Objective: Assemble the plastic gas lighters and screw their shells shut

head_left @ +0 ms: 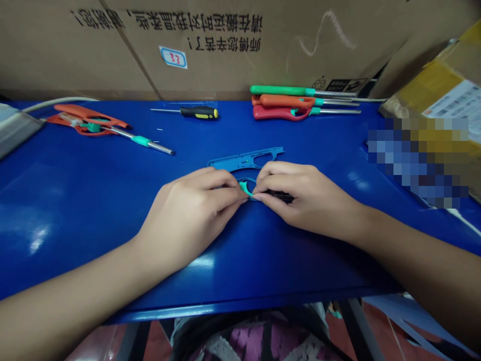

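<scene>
My left hand [195, 210] and my right hand [304, 193] meet at the middle of the table, fingertips pinched close together. Between them lies a blue lighter casing half [246, 179] with a light-green trigger [245, 189] in it. My left fingers are closed on the casing's left part, which they mostly hide. The right thumb and forefinger pinch at the trigger's right side; whatever small part they hold is hidden. A dark, thin piece [280, 194] shows under the right fingers. Just behind my hands rests a second blue casing half [240, 159], its inner side up.
An opened orange lighter [93, 122] with a metal tube lies at the left. A screwdriver [199, 113] lies at the back middle. Several assembled lighters [283, 100] are stacked at the back right. Cardboard boxes [210, 60] border the blue table [112, 210] behind and at right.
</scene>
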Motion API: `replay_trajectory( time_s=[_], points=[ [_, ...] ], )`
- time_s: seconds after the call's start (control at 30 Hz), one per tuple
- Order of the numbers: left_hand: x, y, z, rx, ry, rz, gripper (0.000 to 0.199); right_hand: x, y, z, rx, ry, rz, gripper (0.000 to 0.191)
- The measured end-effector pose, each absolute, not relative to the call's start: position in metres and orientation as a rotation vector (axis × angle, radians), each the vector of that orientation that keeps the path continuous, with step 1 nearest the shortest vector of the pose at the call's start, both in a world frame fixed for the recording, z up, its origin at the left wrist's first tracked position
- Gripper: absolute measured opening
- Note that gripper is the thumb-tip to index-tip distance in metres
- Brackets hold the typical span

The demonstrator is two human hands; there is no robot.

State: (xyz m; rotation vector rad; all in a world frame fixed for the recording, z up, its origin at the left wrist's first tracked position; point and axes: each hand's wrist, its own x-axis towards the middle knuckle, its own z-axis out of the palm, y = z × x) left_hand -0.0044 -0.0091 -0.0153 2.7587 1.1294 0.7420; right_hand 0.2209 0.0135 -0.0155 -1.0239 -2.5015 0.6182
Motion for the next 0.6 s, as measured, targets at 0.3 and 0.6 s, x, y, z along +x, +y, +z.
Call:
replay_trajectory(
  time_s=[0.3, 0.6],
  points=[
    [-0.006, -0.01, -0.011, 2.823, 1.248, 0.705, 0.016, 0.223, 0.014, -0.014, -1.003, -2.52, 0.593, 0.017],
    [-0.008, -0.009, -0.003, 2.914, 1.314, 0.548, 0.022, 0.224, 0.015, -0.013, -1.023, -2.56, 0.592, 0.019]
  ],
)
